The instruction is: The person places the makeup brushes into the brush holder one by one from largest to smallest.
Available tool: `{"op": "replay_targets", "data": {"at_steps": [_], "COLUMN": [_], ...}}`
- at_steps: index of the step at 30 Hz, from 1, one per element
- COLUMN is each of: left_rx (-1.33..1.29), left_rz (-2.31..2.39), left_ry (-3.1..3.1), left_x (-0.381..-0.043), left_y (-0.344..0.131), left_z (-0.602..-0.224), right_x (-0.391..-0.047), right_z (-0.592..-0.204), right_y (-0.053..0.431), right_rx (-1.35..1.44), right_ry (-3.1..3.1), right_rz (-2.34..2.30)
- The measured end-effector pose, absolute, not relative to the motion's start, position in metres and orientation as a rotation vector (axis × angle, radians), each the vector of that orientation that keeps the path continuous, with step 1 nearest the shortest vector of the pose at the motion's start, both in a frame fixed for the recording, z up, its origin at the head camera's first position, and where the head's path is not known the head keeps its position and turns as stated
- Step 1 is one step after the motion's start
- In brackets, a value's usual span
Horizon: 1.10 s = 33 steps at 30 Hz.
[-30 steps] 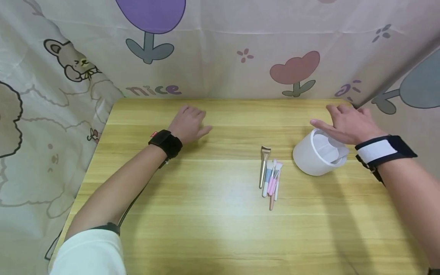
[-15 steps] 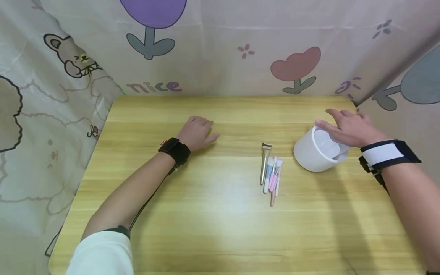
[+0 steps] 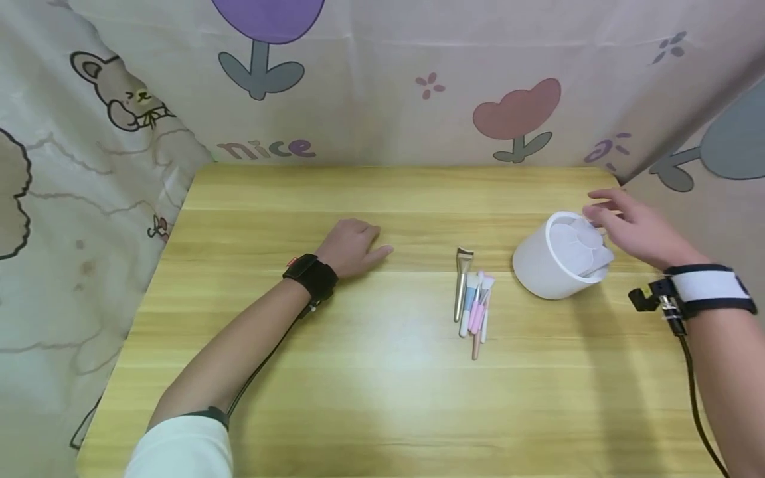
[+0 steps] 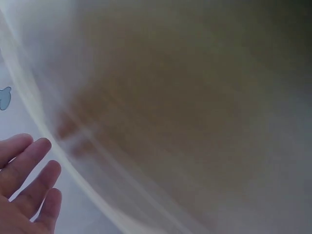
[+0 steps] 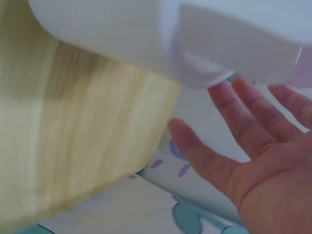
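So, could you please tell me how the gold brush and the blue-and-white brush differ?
The gold brush looks metallic and longer; the blue-and-white brush looks shorter. The gold brush has a dark tip, the blue-and-white brush a pale tip. Both lie on the table, tips toward its far edge.

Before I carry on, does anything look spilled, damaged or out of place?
Nothing visibly spilled or damaged. Only the brushes look untidy: several overlap in a loose bunch on the table, left of the cup, their handles ending unevenly.
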State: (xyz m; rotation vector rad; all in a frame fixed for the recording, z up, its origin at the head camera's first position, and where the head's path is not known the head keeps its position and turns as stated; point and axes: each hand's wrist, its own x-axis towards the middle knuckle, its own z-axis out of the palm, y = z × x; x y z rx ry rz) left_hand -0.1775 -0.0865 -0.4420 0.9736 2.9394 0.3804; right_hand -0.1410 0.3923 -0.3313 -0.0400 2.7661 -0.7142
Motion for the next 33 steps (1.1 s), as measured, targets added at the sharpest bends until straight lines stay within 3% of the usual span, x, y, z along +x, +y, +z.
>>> {"op": "replay_targets", "data": {"at_steps": [18, 27, 33], "left_rx": [0.858, 0.877, 0.783], "left_rz": [0.698, 0.782, 0.905], "left_ry": [2.674, 2.683, 2.577], "left_x": [-0.173, -0.168, -0.162], "left_y": [-0.047, -0.030, -0.012], "left_z": [-0.430, -0.431, -0.433], "right_x": [-0.119, -0.113, -0.113], "right_z": [-0.366, -0.391, -0.403], "right_y": [0.404, 0.399, 0.391], "right_rx": [0.185, 0.040, 0.068], "right_ry": [2.724, 2.192, 2.039], "right_rz": [-1.086, -2.125, -2.403]}}
